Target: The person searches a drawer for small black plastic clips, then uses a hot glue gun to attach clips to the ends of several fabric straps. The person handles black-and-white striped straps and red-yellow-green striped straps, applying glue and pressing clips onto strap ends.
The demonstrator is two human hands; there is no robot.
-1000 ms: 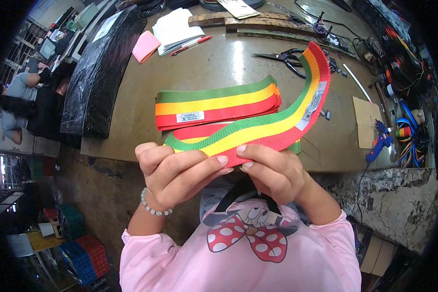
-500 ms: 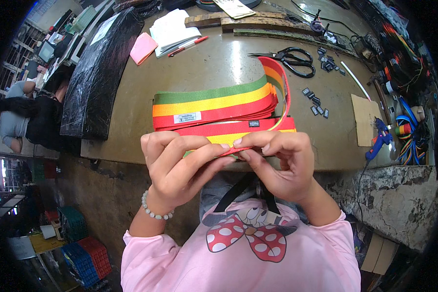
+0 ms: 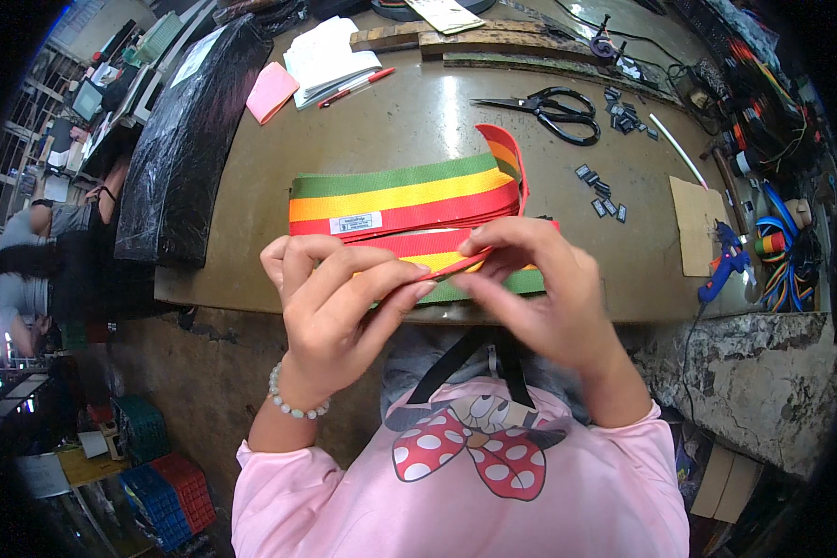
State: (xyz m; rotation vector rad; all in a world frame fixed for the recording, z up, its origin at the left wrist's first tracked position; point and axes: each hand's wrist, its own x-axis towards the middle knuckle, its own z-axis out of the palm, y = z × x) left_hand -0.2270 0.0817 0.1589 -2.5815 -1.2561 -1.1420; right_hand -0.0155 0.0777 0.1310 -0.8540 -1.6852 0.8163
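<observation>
A striped green, yellow and red webbing strap [image 3: 395,203] lies folded in layers on the table, a white label [image 3: 356,222] on its red band. At its right end a loop of strap [image 3: 504,149] curls upward. Nearer to me, my left hand [image 3: 330,302] is closed, pinching a thin red edge of the webbing [image 3: 451,268] between thumb and fingers. My right hand [image 3: 553,288] has index finger and thumb around that edge, a little to the right; its thumb is slightly blurred. The fingers partly hide the near layer.
Black-handled scissors [image 3: 560,115] lie beyond the strap, with small dark tags [image 3: 603,193] to their right. A blue glue gun [image 3: 725,265] rests by cardboard [image 3: 693,223] at right. Papers [image 3: 330,60], a red pen [image 3: 358,86] and a black-wrapped box [image 3: 181,149] stand at left.
My right hand has shifted up and its fingers have spread somewhat from the tight pinch. The strap loop has sunk and moved left. My left hand keeps its pinch.
</observation>
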